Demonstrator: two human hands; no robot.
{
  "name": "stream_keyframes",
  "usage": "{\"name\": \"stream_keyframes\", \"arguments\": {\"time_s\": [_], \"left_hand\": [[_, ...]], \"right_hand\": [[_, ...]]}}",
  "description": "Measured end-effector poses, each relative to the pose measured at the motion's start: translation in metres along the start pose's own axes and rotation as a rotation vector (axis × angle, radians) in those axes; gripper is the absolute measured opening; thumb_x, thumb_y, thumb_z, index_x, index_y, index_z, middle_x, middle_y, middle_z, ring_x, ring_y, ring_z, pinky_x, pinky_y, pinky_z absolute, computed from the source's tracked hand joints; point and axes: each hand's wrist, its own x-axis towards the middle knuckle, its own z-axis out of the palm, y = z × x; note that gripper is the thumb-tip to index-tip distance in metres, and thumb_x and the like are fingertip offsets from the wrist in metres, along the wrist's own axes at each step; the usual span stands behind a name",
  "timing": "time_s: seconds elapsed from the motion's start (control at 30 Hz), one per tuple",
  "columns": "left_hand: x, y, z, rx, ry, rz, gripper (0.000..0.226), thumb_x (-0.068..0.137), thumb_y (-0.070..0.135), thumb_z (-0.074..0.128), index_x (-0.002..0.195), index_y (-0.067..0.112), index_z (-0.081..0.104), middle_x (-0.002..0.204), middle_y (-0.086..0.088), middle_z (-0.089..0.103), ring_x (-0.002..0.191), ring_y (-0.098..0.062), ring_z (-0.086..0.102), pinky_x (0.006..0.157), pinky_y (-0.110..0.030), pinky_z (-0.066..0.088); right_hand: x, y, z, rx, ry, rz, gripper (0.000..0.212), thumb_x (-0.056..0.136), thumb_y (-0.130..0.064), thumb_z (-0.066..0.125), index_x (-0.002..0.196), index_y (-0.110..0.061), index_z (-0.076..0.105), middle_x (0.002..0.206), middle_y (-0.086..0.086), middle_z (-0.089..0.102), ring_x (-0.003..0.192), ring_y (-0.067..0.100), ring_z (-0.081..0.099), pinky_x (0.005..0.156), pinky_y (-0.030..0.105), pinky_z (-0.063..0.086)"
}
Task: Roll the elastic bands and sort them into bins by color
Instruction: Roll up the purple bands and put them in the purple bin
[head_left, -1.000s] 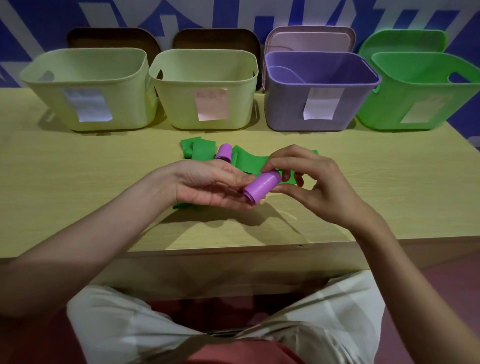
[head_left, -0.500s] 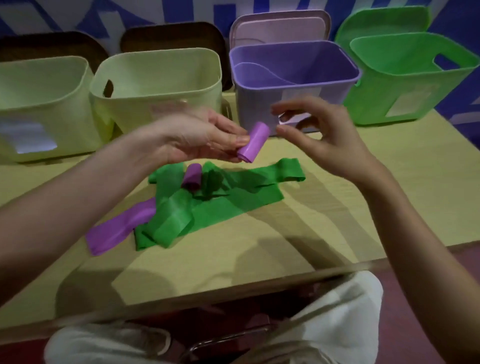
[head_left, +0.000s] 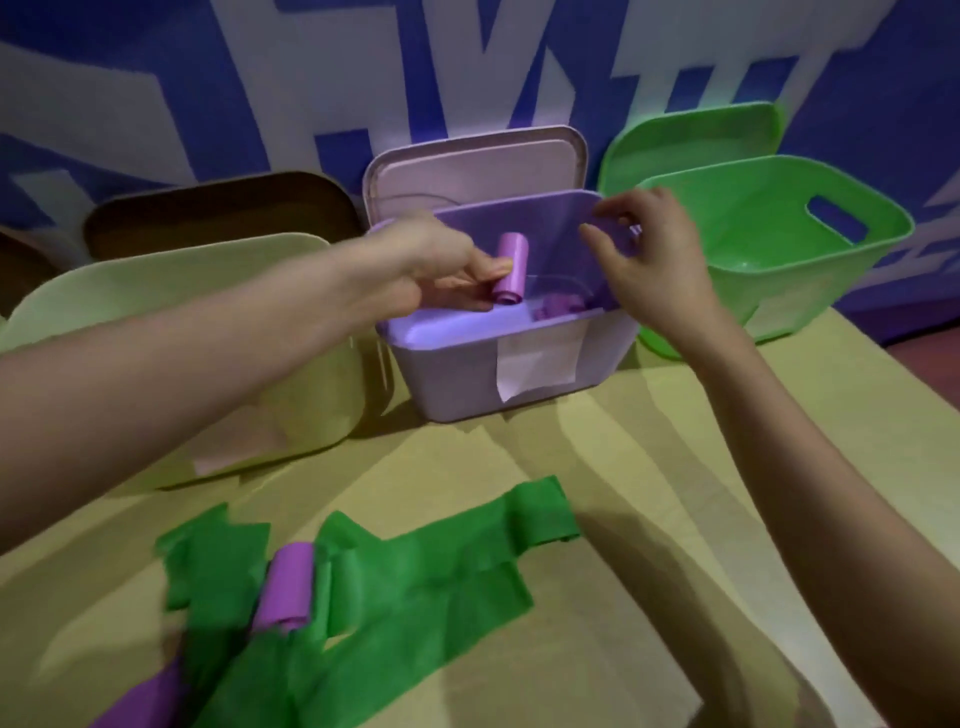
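My left hand (head_left: 441, 265) pinches a rolled purple band (head_left: 511, 267) and holds it inside the open top of the purple bin (head_left: 519, 364). More purple rolls (head_left: 558, 306) lie on the bin's floor. My right hand (head_left: 647, 254) hovers over the bin's right rim with loosely curled fingers and holds nothing. On the table in front lie unrolled green bands (head_left: 415, 571), another purple roll (head_left: 288, 587) among them, and a flat purple band (head_left: 140, 701) at the lower left.
A pale yellow-green bin (head_left: 322, 405) stands left of the purple bin, a bright green bin (head_left: 779, 249) to its right. Lids lean on the blue-and-white wall behind: brown (head_left: 218, 213), pink (head_left: 478, 166), green (head_left: 691, 140). The wooden table (head_left: 649, 493) runs under my right forearm.
Both hands have risen from the table and reached forward to the purple bin. The purple roll passed fully into my left hand; my right hand let it go.
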Motion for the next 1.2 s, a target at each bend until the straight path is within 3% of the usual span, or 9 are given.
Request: {"name": "stream_keyframes", "arguments": {"time_s": [0.2, 0.3, 0.4, 0.5, 0.7, 0.83, 0.9, 1.07, 1.2], "left_hand": [[0.051, -0.006, 0.017, 0.070, 0.044, -0.112, 0.010, 0.082, -0.007, 0.067, 0.075, -0.004, 0.059, 0.051, -0.013, 0.063, 0.059, -0.022, 0.065, 0.059, -0.031, 0.058], [0.065, -0.010, 0.027, 0.176, 0.079, -0.123, 0.011, 0.082, -0.008, 0.066, 0.082, -0.003, 0.056, 0.048, -0.011, 0.062, 0.048, -0.020, 0.064, 0.066, -0.036, 0.060], [0.077, -0.013, 0.033, 0.236, 0.137, -0.132, 0.019, 0.082, -0.012, 0.063, 0.086, -0.002, 0.047, 0.065, -0.017, 0.063, 0.058, -0.026, 0.064, 0.074, -0.047, 0.058], [0.088, -0.015, 0.037, 0.263, 0.169, -0.146, 0.020, 0.083, -0.013, 0.060, 0.080, 0.000, 0.045, 0.068, -0.014, 0.059, 0.059, -0.025, 0.060, 0.067, -0.045, 0.057], [0.105, -0.016, 0.043, 0.336, 0.152, -0.188, 0.020, 0.086, -0.012, 0.057, 0.076, -0.001, 0.044, 0.037, -0.005, 0.055, 0.055, -0.022, 0.058, 0.057, -0.036, 0.055], [0.108, -0.018, 0.048, 0.357, 0.120, -0.208, 0.017, 0.088, -0.011, 0.054, 0.080, -0.002, 0.042, 0.061, -0.012, 0.061, 0.056, -0.022, 0.060, 0.067, -0.043, 0.059], [0.107, -0.020, 0.052, 0.402, 0.113, -0.201, 0.019, 0.088, -0.012, 0.053, 0.077, -0.001, 0.042, 0.056, -0.012, 0.058, 0.048, -0.020, 0.058, 0.061, -0.039, 0.058], [0.110, -0.025, 0.055, 0.570, 0.103, -0.203, 0.016, 0.085, -0.001, 0.064, 0.078, 0.002, 0.049, 0.066, -0.012, 0.055, 0.053, -0.021, 0.055, 0.051, -0.032, 0.051], [0.105, -0.023, 0.043, 0.610, 0.001, -0.286, 0.024, 0.086, 0.023, 0.069, 0.081, 0.006, 0.053, 0.060, -0.008, 0.050, 0.054, -0.020, 0.047, 0.064, -0.030, 0.044]], "right_hand": [[0.007, 0.014, 0.001, -0.036, -0.036, 0.067, 0.019, 0.088, -0.016, 0.064, 0.104, -0.005, 0.067, 0.100, 0.012, 0.055, 0.095, 0.029, 0.056, 0.084, 0.032, 0.041], [0.008, 0.017, 0.000, -0.117, -0.092, 0.092, 0.023, 0.088, -0.016, 0.064, 0.108, -0.004, 0.065, 0.107, 0.020, 0.055, 0.100, 0.035, 0.053, 0.089, 0.035, 0.039], [0.008, 0.015, 0.001, -0.152, -0.106, 0.093, 0.024, 0.088, -0.016, 0.064, 0.108, -0.003, 0.065, 0.109, 0.019, 0.054, 0.105, 0.036, 0.051, 0.091, 0.036, 0.037], [0.007, 0.013, 0.001, -0.184, -0.114, 0.099, 0.025, 0.089, -0.018, 0.064, 0.110, -0.005, 0.065, 0.112, 0.016, 0.054, 0.106, 0.033, 0.049, 0.093, 0.037, 0.037], [0.007, 0.013, 0.001, -0.199, -0.111, 0.084, 0.025, 0.088, -0.018, 0.064, 0.109, -0.005, 0.065, 0.112, 0.014, 0.055, 0.106, 0.032, 0.049, 0.092, 0.038, 0.037], [0.007, 0.014, 0.002, -0.210, -0.106, 0.074, 0.025, 0.088, -0.019, 0.064, 0.109, -0.006, 0.065, 0.113, 0.014, 0.054, 0.107, 0.031, 0.049, 0.092, 0.037, 0.036], [0.007, 0.014, 0.002, -0.212, -0.104, 0.071, 0.024, 0.089, -0.020, 0.063, 0.110, -0.007, 0.065, 0.113, 0.013, 0.054, 0.107, 0.031, 0.048, 0.091, 0.036, 0.035], [0.007, 0.013, 0.002, -0.235, -0.110, 0.056, 0.026, 0.091, -0.022, 0.061, 0.112, -0.007, 0.064, 0.114, 0.013, 0.054, 0.108, 0.031, 0.048, 0.091, 0.035, 0.033], [0.010, 0.009, -0.002, -0.280, -0.156, 0.031, 0.030, 0.092, -0.023, 0.059, 0.116, -0.005, 0.062, 0.115, 0.017, 0.053, 0.109, 0.035, 0.048, 0.093, 0.039, 0.036]]}}
